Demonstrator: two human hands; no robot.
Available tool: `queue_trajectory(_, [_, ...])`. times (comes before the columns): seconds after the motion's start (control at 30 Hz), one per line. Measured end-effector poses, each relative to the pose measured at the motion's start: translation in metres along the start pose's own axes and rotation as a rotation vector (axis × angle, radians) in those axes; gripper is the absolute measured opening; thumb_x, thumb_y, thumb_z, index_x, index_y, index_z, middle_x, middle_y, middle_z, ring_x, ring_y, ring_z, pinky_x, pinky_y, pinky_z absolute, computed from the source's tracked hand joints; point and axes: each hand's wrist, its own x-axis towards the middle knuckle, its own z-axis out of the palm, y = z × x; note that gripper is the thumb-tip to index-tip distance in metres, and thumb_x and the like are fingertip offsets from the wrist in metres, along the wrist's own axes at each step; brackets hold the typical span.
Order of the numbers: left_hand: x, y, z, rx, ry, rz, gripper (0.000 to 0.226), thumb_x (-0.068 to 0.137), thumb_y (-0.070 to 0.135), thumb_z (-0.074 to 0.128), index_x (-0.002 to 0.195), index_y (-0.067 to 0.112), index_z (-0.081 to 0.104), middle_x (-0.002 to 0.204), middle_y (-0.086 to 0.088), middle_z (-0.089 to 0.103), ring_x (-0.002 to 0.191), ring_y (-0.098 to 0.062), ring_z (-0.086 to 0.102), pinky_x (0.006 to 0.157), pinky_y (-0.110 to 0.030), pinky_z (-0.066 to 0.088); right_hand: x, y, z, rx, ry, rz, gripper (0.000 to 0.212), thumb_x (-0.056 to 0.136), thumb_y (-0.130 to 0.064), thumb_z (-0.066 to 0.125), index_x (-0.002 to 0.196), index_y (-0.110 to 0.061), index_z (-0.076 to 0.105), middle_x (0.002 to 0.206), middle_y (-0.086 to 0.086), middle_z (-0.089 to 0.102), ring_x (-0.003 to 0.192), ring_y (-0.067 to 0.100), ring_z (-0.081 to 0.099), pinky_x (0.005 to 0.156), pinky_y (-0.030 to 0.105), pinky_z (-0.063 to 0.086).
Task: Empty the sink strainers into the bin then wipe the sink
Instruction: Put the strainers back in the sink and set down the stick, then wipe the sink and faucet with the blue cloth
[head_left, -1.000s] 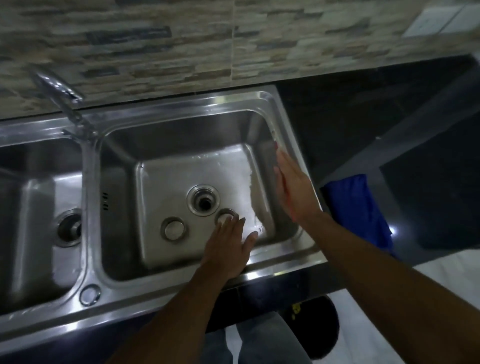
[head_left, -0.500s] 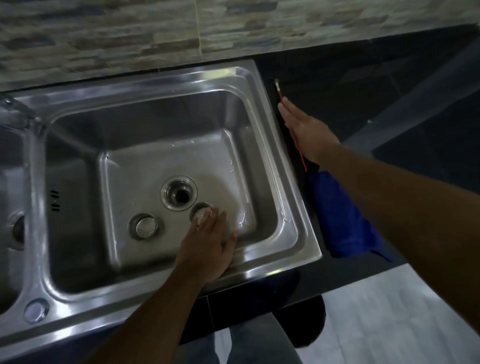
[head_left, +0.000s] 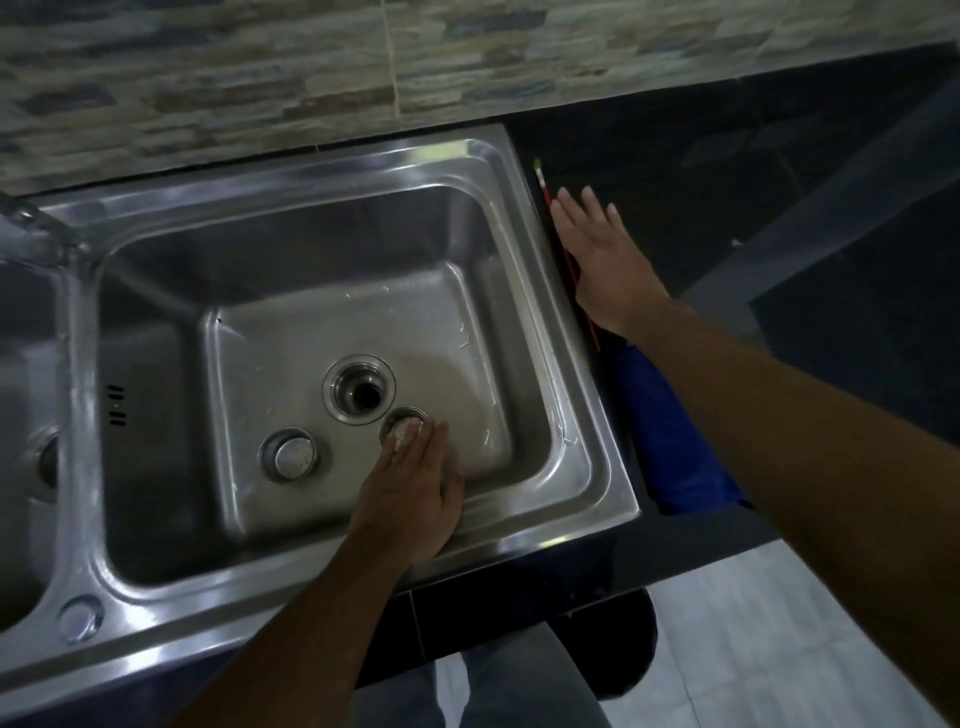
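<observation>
Left hand (head_left: 410, 493) is down in the sink (head_left: 311, 171), straight fingers resting on one strainer (head_left: 399, 421) right by the open drain (head_left: 358, 389). The second strainer (head_left: 289, 454) sits alongside. Right hand (head_left: 605, 260) lies spread flat on the counter (head_left: 727, 182), partly covering a red brush (head_left: 544, 189), with a blue cloth (head_left: 680, 447) near the wrist.

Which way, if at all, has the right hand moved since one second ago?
Yes: the right hand went rightward, from above the sink rim to above the dark countertop.

Left hand (head_left: 410, 499), right hand (head_left: 608, 260) bare; forearms (head_left: 805, 441) uncovered to frame edge. Short nails on fingers (head_left: 587, 196). Grey-blue trousers (head_left: 498, 686).
</observation>
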Motion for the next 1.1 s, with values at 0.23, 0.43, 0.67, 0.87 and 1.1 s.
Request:
queue_trajectory(0.23, [0.019,0.040,-0.031,-0.076,0.109,0.174,0.058,0.100,0.024,0.039,0.155,0.011,0.032,0.161,-0.009,0.035,0.150,-0.024,0.029,0.127,-0.036,0.015,-0.086,-0.033,0.002,0.288,0.299,0.303,0.063,0.095,0.001,0.040,0.155,-0.008,0.028,0.164,0.007,0.026,0.155,0.020,0.012,0.127,0.041,0.010])
queue_trajectory(0.43, [0.057,0.113,-0.065,-0.125,0.243,0.416,0.062,0.096,0.005,0.051,0.155,0.012,0.032,0.162,-0.007,0.033,0.152,-0.022,0.026,0.126,-0.034,0.018,-0.169,-0.061,0.013,0.313,0.409,0.555,0.057,0.100,-0.016,0.047,0.154,-0.008,0.031,0.163,0.006,0.027,0.155,0.018,0.010,0.128,0.036,0.003])
queue_trajectory(0.67, [0.091,0.149,-0.060,0.067,0.075,0.698,0.081,0.092,-0.013,0.047,0.160,0.014,0.013,0.169,-0.002,0.007,0.156,-0.015,0.002,0.127,-0.029,0.000,-0.217,-0.051,0.038,0.157,0.188,0.529,0.076,0.101,-0.045,0.045,0.159,-0.009,0.011,0.168,0.006,0.007,0.156,0.023,-0.006,0.127,0.046,0.004])
queue_trajectory(0.87, [0.114,0.163,-0.053,0.243,-0.107,0.722,0.078,0.099,0.003,0.043,0.160,0.015,-0.002,0.169,-0.002,-0.012,0.155,-0.015,-0.014,0.128,-0.036,-0.002,-0.221,-0.039,0.044,0.099,0.141,0.510,0.078,0.102,-0.060,0.030,0.160,-0.012,0.007,0.168,0.006,0.000,0.155,0.021,-0.008,0.127,0.043,0.001])
queue_trajectory(1.1, [0.128,0.172,-0.054,0.305,-0.159,0.732,0.073,0.101,0.003,0.042,0.159,0.014,0.000,0.169,-0.002,-0.008,0.155,-0.015,-0.009,0.128,-0.033,-0.002,-0.224,-0.033,0.037,0.174,0.146,0.493,0.060,0.107,-0.033,0.036,0.158,-0.009,0.014,0.167,0.008,0.006,0.155,0.019,-0.001,0.127,0.040,0.002])
